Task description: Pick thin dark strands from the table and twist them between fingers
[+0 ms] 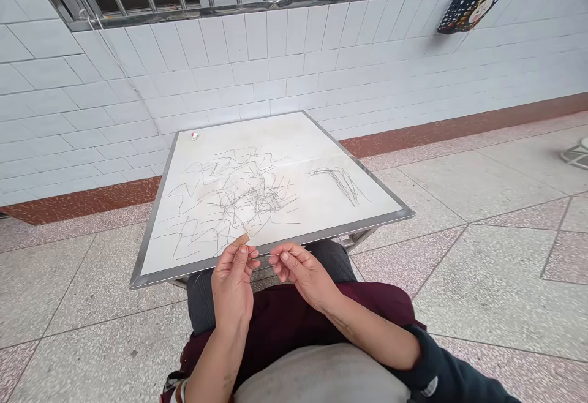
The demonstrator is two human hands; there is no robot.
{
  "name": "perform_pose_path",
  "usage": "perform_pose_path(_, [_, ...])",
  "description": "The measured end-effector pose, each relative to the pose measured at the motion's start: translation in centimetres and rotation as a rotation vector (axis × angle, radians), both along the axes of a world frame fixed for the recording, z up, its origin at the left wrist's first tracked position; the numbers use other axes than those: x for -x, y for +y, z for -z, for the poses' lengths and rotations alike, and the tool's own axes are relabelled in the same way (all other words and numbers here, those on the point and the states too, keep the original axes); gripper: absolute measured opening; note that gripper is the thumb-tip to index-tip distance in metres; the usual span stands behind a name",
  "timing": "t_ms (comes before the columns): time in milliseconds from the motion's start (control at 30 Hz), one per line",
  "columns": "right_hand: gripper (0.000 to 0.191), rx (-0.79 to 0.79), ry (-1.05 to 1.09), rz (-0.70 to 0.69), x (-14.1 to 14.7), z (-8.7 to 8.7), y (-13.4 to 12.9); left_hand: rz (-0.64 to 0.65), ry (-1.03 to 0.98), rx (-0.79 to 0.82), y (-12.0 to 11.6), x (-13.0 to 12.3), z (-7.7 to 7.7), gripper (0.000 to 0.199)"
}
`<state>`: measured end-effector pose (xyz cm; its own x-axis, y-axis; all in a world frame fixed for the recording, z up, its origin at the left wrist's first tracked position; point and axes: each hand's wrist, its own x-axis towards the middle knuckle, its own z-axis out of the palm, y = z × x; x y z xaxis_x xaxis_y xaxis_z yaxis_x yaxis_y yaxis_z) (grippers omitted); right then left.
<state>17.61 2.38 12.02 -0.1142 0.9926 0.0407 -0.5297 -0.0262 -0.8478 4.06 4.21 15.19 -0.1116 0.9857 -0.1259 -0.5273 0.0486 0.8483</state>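
Note:
My left hand (233,286) and my right hand (307,275) are close together over my lap, at the near edge of a white table (280,130) with a grey metal rim. A thin wire (265,255) spans the small gap between them, pinched by the fingertips of both. Tan tape is wrapped round my left index finger. Beyond the hands, a loose tangle of thin dark wires (257,198) spreads over the tabletop, many of them bent or wavy. Further right lies a neater bundle of similar wires (344,184).
A small white and red item (195,136) sits at the table's far left corner. Behind the table is a white tiled wall (257,75) with barred windows above. A dark patterned bag (468,11) hangs at upper right. Part of a stool (577,153) shows at the right edge.

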Motion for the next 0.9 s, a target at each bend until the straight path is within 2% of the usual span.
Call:
perform_pose_path(233, [0.020,-0.019,-0.093,-0.053,-0.1,-0.2,-0.1,0.076,0.054,0.001,0.0,-0.1,0.3,0.031])
perform_pose_path(433, [0.023,-0.109,-0.208,-0.083,-0.3,-0.3,0.0,0.143,0.113,0.015,-0.3,0.2,0.1,0.037])
perform_pose_path(667, [0.029,-0.160,-0.346,-0.267,-2.2,-0.7,0.3,0.232,0.241,0.023,-0.7,0.5,0.0,0.039])
perform_pose_path(900, [0.026,-0.145,-0.342,-0.283,-2.8,-0.6,0.2,0.309,0.316,0.014,-0.9,0.5,0.3,0.040])
